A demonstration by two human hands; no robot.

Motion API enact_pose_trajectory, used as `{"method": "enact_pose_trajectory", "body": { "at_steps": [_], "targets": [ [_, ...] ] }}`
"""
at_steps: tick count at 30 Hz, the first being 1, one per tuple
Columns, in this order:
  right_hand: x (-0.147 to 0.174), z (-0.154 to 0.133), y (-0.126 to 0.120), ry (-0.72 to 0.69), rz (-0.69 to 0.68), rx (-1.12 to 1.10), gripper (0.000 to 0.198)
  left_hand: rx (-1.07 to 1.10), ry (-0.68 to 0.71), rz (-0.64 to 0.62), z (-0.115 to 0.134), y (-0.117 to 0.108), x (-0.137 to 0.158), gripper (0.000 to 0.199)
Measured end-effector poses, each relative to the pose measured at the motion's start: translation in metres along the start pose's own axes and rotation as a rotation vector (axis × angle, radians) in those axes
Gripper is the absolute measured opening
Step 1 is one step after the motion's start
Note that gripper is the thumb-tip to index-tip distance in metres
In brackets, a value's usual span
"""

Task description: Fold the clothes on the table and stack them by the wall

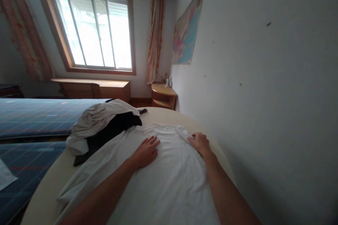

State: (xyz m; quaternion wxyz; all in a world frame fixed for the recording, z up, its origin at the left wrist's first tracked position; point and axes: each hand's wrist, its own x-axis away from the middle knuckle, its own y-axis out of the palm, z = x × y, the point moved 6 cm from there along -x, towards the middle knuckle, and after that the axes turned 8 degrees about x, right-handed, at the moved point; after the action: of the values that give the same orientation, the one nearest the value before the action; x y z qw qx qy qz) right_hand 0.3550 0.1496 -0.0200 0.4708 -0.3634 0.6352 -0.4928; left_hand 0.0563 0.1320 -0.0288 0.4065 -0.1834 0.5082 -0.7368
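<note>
The shirt (171, 179) lies spread on the table (169, 113) at lower centre, its neck end toward the top of the frame, long axis running down to the bottom edge. The left hand (146, 150) rests flat on it, gripping nothing; the right hand (200, 142) touches its right edge, fingers bent, pinch unclear. Clothes (105, 121) lie heaped at centre left.

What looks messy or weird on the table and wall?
The clothes heap at the left of the table looks messy: pale cloth and black cloth lie crumpled together, while the white garment beside it is spread out. The wall has odd dark spots; I can't tell what they are. Nothing looks spilled.
</note>
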Motion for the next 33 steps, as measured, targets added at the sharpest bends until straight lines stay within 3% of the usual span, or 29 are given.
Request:
{"method": "enact_pose_trajectory", "body": {
  "at_steps": [6,12,15,20,25,28,31,33],
  "targets": [
    [0.002,-0.008,-0.015,0.025,0.021,-0.022,0.023,0.012,0.016,0.013,-0.004,0.003,-0.001,0.052],
    [0.005,-0.008,-0.019,0.056,-0.025,-0.076,0.035,0.007,0.019,0.027,-0.004,0.004,-0.001,0.052],
    [0.005,-0.009,-0.018,0.044,-0.033,-0.056,0.028,0.007,0.023,0.031,-0.002,0.002,0.0,0.052],
    [0.01,-0.026,-0.047,-0.016,0.115,-0.026,0.025,0.041,0.027,0.043,-0.003,0.003,-0.001,0.051],
    [0.031,-0.068,-0.093,-0.205,0.257,-0.044,0.022,0.062,-0.004,0.047,-0.006,0.005,-0.002,0.057],
    [0.049,-0.097,-0.097,-0.433,0.13,-0.189,0.02,0.08,-0.016,0.065,-0.007,0.006,-0.003,0.066],
    [0.066,-0.119,-0.083,-0.675,-0.08,-0.312,0.023,0.091,-0.004,0.095,-0.008,0.006,-0.002,0.072],
    [0.071,-0.124,-0.07,-0.742,-0.18,-0.339,0.024,0.094,0.018,0.104,-0.007,0.005,-0.002,0.073]
  ]
}}
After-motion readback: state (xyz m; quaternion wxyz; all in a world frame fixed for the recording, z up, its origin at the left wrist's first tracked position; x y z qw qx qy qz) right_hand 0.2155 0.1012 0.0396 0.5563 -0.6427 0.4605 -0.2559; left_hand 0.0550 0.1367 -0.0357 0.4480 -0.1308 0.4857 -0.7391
